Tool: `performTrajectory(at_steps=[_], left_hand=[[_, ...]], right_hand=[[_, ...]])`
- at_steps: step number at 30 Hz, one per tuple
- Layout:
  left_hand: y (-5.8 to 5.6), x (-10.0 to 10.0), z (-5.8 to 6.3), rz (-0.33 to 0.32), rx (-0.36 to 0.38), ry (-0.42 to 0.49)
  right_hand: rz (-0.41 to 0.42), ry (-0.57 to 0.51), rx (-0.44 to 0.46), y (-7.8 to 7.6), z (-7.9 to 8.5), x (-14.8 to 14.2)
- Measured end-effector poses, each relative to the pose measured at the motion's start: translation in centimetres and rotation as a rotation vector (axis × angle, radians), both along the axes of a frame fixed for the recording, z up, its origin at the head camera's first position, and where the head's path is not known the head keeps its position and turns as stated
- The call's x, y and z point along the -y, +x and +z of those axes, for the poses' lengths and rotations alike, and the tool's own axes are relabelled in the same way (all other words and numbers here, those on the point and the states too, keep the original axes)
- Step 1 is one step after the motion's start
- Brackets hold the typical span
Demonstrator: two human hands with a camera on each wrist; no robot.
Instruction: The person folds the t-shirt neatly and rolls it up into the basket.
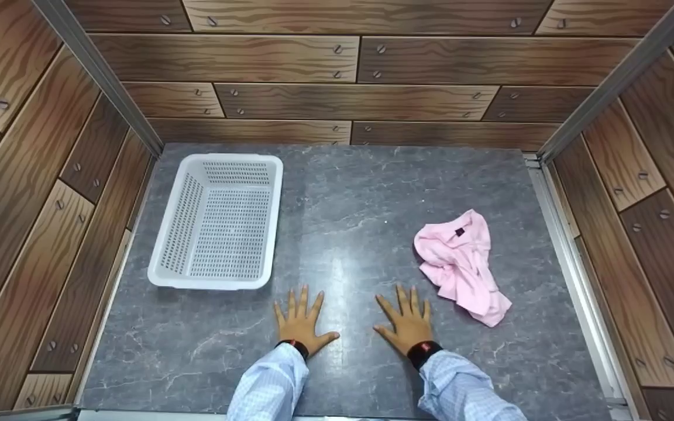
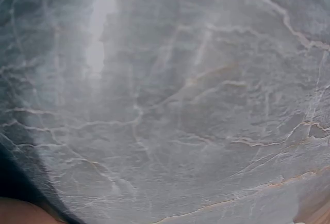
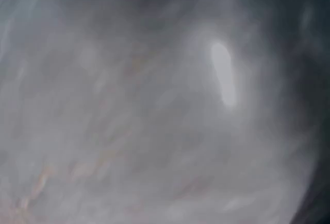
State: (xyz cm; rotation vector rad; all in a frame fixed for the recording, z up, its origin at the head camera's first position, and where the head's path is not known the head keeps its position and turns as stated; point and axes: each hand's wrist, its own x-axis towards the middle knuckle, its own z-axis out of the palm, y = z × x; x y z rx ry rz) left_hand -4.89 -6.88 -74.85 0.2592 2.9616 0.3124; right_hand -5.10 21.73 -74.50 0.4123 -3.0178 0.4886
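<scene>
Palm down with fingers spread, my left hand (image 1: 300,323) rests on the grey marbled tabletop and holds nothing. My right hand (image 1: 408,323) lies the same way to its right, also holding nothing. Nearest to the right hand is a crumpled pink garment (image 1: 463,266) with a small dark label at its collar, a little beyond and to the right. A white perforated plastic basket (image 1: 277,225) stands upright ahead and left of the left hand, with nothing inside. Neither hand touches the garment or the basket. The left wrist view has mostly tabletop (image 2: 180,105); the right wrist view is blurred.
Wood-patterned walls (image 1: 290,58) enclose the table at the back and on both sides. A metal rail (image 1: 577,280) runs along the right edge. Bare tabletop (image 1: 360,187) lies between the basket and the garment.
</scene>
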Motion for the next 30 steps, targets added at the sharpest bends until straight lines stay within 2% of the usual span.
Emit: performTrajectory(at_steps=[5, 8, 10, 13, 16, 22, 27, 30], left_hand=[[-0.1, 0.0, 0.1, 0.002, 0.011, 0.005], [-0.1, 0.0, 0.4, 0.002, 0.014, 0.011], [0.0, 0.0, 0.6, 0.002, 0.017, 0.014], [0.0, 0.0, 0.8, 0.001, 0.014, 0.022], [0.1, 0.0, 0.9, -0.002, 0.014, 0.023], [0.2, 0.0, 1.0, -0.006, 0.015, 0.025], [0.0, 0.0, 1.2, -0.008, 0.028, 0.024], [-0.1, 0.1, 1.2, -0.01, 0.029, 0.018]], right_hand=[[0.039, -0.007, -0.101, -2.3, 1.6, -3.1], [0.026, -0.014, -0.174, -3.8, 3.0, -5.4], [-0.017, -0.018, -0.208, -4.7, 3.9, -6.8], [-0.131, -0.035, -0.228, -5.9, 5.3, -8.5], [-0.276, -0.047, -0.169, -6.5, 6.5, -10.1], [-0.523, -0.076, 0.068, -6.4, 8.7, -12.7], [-0.65, -0.115, 0.219, -6.1, 9.0, -14.3], [-0.671, -0.135, 0.313, -5.8, 8.8, -14.8]])
